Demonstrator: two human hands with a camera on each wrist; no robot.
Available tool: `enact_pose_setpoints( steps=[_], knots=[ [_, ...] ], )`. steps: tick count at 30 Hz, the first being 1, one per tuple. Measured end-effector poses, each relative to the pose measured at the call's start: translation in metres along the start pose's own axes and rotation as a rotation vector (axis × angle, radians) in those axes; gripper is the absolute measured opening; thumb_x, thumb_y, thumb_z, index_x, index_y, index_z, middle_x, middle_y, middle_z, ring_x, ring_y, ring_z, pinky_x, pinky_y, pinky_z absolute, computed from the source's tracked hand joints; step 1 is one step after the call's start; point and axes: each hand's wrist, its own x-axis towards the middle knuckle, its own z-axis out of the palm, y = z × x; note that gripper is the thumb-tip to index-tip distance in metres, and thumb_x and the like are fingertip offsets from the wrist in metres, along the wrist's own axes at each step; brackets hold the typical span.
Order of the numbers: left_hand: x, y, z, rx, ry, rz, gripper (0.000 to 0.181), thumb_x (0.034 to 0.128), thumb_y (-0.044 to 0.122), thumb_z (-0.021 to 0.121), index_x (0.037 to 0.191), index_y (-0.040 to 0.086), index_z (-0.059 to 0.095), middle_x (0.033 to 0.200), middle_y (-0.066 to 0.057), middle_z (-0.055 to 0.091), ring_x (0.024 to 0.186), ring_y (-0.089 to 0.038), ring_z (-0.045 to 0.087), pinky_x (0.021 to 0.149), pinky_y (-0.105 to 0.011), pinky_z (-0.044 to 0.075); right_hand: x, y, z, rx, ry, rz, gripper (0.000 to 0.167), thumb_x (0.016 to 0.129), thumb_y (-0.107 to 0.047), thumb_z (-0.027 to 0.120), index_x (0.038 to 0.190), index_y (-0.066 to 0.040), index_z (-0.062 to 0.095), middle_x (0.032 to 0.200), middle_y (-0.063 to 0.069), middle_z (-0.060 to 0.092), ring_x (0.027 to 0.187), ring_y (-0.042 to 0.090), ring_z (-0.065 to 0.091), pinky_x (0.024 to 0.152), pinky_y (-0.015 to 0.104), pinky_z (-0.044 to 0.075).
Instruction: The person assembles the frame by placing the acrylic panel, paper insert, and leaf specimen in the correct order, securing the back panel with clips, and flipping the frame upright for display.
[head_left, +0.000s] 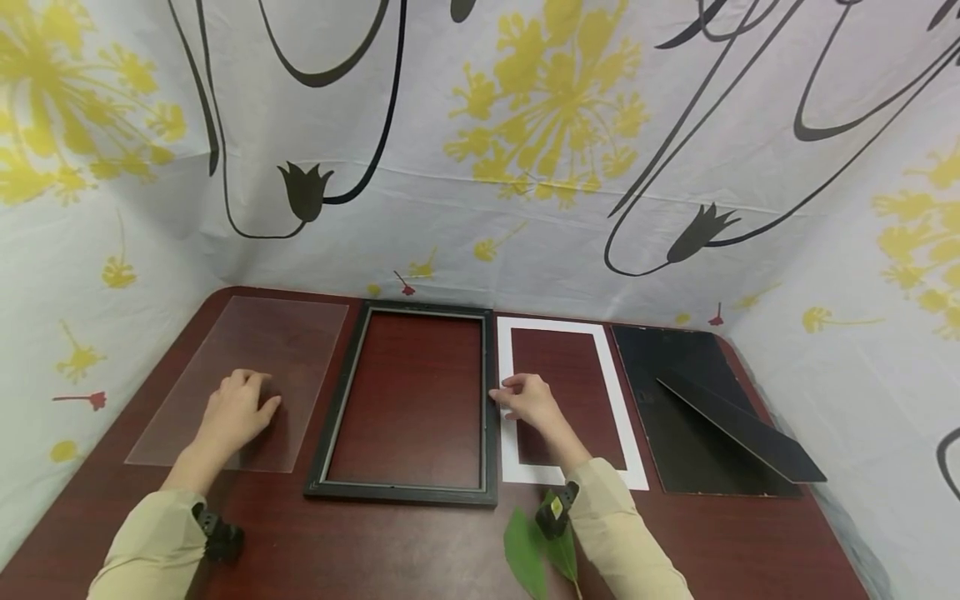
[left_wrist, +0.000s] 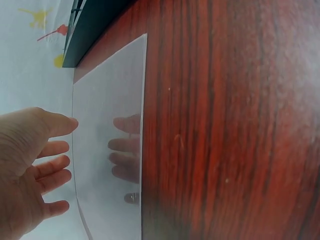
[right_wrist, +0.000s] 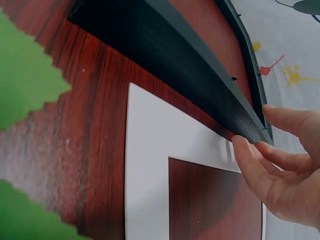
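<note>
Where left hand point(head_left: 234, 410) hovers: above clear sheet point(head_left: 300, 346), fingers loosely spread, nothing held.
Right hand point(head_left: 531, 402): partly open at right rail of black frame point(head_left: 489, 450); contact unclear.
White mat point(head_left: 614, 392): on bench point(head_left: 360, 542), right of frame.

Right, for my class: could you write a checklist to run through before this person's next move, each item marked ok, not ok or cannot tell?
1. Black frame opening holds nothing: ok.
2. Clear sheet gripped by the left hand: not ok; the fingers are loosely bent, not closed on it.
3. Right hand firmly gripping the frame: cannot tell; its fingertips are at the right side.
4. White mat outside the frame: ok; it lies to the right.
5. Stand flap flat against the backing board: not ok; it sticks up.
6. Leaves outside the frame: ok.
</note>
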Motion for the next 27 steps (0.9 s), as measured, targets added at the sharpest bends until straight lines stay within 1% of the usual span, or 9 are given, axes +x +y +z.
enact_pose_setpoints(
  steps=[6,15,20,27],
  knots=[
    [-0.001,-0.007,-0.004,-0.033,-0.006,-0.047,0.043,0.0862,0.013,0.057,0.117,-0.015,0.048,0.116,-0.039,0.041,0.104,-0.053,0.040,0.080,-0.062,0.039,0.003,-0.005,0.002,0.052,0.009,0.010,0.038,0.081,-0.017,0.069,0.110,0.005,0.060,0.100,0.021,0.065,0.068,0.027,0.069,0.061,0.033,0.059],
    [-0.004,-0.020,-0.009,-0.064,-0.046,-0.116,0.046,0.0872,0.015,0.055,0.121,-0.014,0.045,0.120,-0.040,0.036,0.107,-0.054,0.035,0.082,-0.064,0.037,0.008,-0.008,0.005,0.087,0.039,0.016,0.035,0.078,-0.012,0.071,0.107,0.005,0.062,0.099,0.021,0.066,0.066,0.024,0.069,0.058,0.034,0.058],
    [-0.005,-0.025,-0.013,-0.061,-0.054,-0.133,0.047,0.0870,0.016,0.055,0.121,-0.014,0.045,0.120,-0.041,0.034,0.107,-0.055,0.035,0.080,-0.064,0.037,0.010,-0.008,0.007,0.113,0.032,0.032,0.039,0.076,-0.008,0.072,0.111,0.004,0.060,0.101,0.022,0.065,0.068,0.022,0.068,0.058,0.033,0.058],
    [-0.006,-0.032,-0.018,-0.062,-0.047,-0.153,0.047,0.0869,0.016,0.054,0.121,-0.014,0.044,0.120,-0.042,0.033,0.106,-0.056,0.034,0.080,-0.065,0.036,0.012,-0.009,0.010,0.117,0.028,0.042,0.041,0.075,-0.004,0.072,0.113,0.004,0.058,0.101,0.023,0.064,0.065,0.022,0.067,0.057,0.033,0.058]
  ],
)
